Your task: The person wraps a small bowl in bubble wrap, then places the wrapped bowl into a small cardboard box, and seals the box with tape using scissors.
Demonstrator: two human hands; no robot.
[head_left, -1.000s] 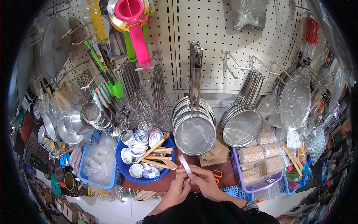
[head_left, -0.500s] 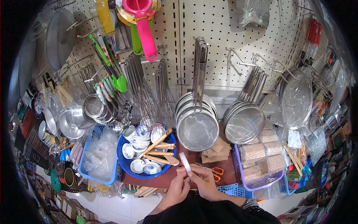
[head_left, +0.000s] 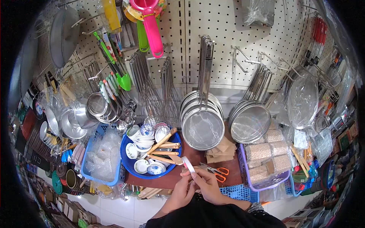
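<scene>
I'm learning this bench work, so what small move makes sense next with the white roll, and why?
Probably turn the white roll slightly to find its free end: the left hand grips it, the right hand is right beside, and no loose end shows. The scissors lie close by, should a cut be wanted.

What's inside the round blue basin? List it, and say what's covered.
The blue basin holds small white bowls, some patterned, several stacked, with wooden-handled utensils lying across them. Whatever lies beneath the pile is hidden, and so are the lower stacked bowls' insides.
</scene>
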